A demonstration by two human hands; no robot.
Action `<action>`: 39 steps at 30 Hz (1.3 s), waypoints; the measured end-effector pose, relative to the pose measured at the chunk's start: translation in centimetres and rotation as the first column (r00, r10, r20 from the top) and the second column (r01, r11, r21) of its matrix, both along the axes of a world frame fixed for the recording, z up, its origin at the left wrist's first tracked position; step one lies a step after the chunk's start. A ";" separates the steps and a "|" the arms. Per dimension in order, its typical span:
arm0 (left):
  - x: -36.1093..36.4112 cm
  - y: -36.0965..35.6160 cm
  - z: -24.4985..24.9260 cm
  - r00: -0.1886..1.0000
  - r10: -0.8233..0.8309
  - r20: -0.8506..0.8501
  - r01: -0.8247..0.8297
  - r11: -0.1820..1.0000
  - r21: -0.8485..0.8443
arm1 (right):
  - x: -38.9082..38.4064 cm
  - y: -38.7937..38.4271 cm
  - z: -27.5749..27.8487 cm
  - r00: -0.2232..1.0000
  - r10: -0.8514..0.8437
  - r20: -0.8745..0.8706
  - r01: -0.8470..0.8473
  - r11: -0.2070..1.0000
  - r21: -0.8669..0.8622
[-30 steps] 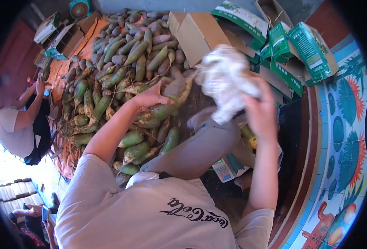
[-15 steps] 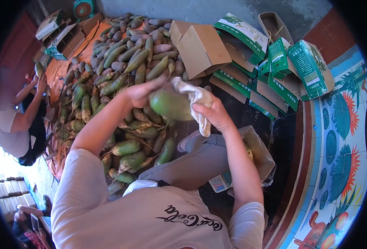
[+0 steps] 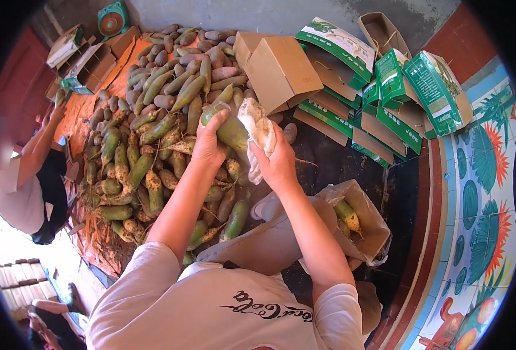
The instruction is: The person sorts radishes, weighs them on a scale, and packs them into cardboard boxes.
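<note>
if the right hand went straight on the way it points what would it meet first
The right hand holds the crumpled white cloth against the long green radish; beyond those, probably the open brown cardboard box, though depth is unclear.

Green radish (image 3: pixel 233 131), white cloth (image 3: pixel 260 131), green/white boxes (image 3: pixel 398 87).

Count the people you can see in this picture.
3. The camera wearer, left hand holding a radish, right hand a cloth; a second person at the left edge by the pile; a third person, only a leg and shoe, bottom left. Others may be hidden.
</note>
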State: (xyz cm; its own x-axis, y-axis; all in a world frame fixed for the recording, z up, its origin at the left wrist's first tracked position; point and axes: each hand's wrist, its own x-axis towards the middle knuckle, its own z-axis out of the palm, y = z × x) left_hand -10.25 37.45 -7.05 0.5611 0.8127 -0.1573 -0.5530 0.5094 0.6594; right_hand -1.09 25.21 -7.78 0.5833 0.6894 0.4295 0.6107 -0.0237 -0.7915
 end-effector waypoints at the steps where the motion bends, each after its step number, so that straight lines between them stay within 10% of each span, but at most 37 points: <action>1: 0.3 -0.1 0.2 0.999 0.031 0.018 -0.031 1.000 0.006 | -0.2 0.2 0.1 1.000 -0.015 0.023 0.013 0.999 0.046; 13: 1.7 -0.5 0.1 0.980 0.143 -0.139 -0.118 0.977 0.177 | -0.5 0.6 -0.2 0.958 -0.147 -0.247 0.151 0.988 -0.003; 14: 1.9 -1.1 0.1 0.970 0.173 -0.171 -0.126 0.959 0.252 | 0.3 0.6 0.3 0.750 -0.119 -0.650 0.138 0.990 -0.023; 16: 2.2 -2.6 1.0 0.947 0.228 -0.227 -0.121 0.906 0.404 | 1.8 2.0 -4.1 0.505 0.077 -0.860 0.274 0.930 0.244; 19: 2.0 -2.4 2.1 0.979 0.081 -0.185 -0.019 0.948 0.317 | 4.0 1.1 -4.1 0.285 0.080 -0.955 0.161 0.978 0.130; 22: 1.5 -0.2 1.9 0.991 -0.020 -0.136 0.063 0.945 0.322 | 4.5 0.1 -3.9 0.029 0.416 -0.909 0.169 0.894 0.415; 24: 1.2 0.6 2.1 0.994 -0.093 -0.064 0.108 0.950 0.291 | 3.4 -0.3 -3.2 0.268 0.429 -0.863 0.067 0.885 0.461; 26: 1.3 0.3 1.9 0.994 -0.068 -0.084 0.090 0.955 0.284 | 2.9 -2.0 -1.5 0.549 0.279 -0.788 -0.271 0.951 0.148; 28: 1.7 -0.3 1.2 0.991 -0.023 -0.131 0.060 0.957 0.283 | 1.1 -1.6 -1.0 0.932 0.205 -0.299 -0.177 0.977 0.118; 39: 2.1 -2.8 1.5 0.963 0.025 -0.268 0.083 0.919 0.385 | 1.5 -0.5 -3.5 0.612 0.153 -0.776 0.053 0.971 0.233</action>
